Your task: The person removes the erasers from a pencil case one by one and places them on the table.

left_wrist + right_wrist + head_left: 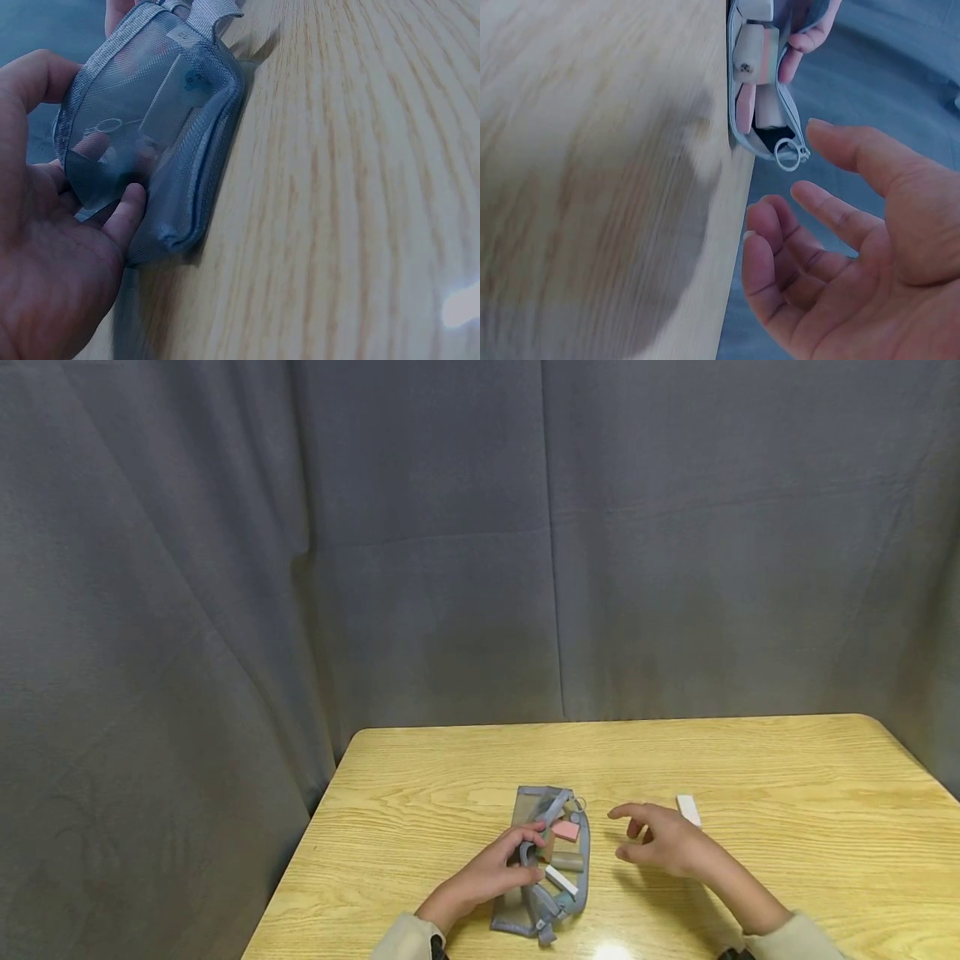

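A grey-blue mesh zip pouch [525, 906] lies on the table with its mouth held apart. My left hand [498, 864] grips its edge, the thumb and fingers curled round the mesh wall [112, 67]. Inside show a pink block [566, 831], a tan rounded piece [567, 861] and a white stick-shaped block [561, 881]. A ring [787, 154] hangs at the pouch's far end. To the right of the pouch, my right hand [667, 842] hovers over the table with loosely bent fingers and holds nothing. Just behind it lies a white block [688, 808].
The wood-grain table [420, 777] has rounded far corners. Behind it and at the left hang grey curtains [435, 568]. The right hand's shadow falls on the tabletop.
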The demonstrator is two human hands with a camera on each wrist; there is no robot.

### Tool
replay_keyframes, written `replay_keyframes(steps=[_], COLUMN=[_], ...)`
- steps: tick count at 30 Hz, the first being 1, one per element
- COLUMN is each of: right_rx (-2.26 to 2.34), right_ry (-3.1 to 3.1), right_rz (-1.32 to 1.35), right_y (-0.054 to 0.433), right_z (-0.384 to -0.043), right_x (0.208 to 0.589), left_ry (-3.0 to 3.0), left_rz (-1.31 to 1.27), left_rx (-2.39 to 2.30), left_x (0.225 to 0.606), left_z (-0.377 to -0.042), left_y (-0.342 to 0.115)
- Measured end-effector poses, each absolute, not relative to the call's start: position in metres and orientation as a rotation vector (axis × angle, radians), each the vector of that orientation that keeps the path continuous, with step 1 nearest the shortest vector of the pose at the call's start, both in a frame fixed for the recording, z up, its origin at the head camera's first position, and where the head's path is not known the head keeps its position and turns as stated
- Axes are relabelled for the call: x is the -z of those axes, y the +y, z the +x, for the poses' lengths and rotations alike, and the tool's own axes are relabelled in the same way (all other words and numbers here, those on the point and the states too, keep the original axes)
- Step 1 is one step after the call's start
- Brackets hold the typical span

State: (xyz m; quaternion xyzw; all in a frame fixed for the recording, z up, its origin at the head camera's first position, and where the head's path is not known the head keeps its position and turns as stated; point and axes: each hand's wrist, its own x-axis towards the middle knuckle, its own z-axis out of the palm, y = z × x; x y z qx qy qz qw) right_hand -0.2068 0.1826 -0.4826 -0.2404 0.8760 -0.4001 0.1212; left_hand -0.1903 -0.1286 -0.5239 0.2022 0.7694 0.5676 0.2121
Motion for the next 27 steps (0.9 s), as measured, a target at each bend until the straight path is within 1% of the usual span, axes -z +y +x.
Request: replay_keyframes(steps=[18, 27], right_rx=[1.229, 1.242], right_ry=[2.618, 2.549], right_rz=[-0.742, -0.753], right_y=[0.154, 0.145], right_z=[-0.203, -0.201], right_x=[0.492, 0.494], left_ry=[2.13, 2.125], left_rz=[0.541, 0.54], left_rx=[-1.579, -1.583], left_x=[0.528, 0.528], left_z=[-0.192, -0.192], left_y=[-0.129, -0.13])
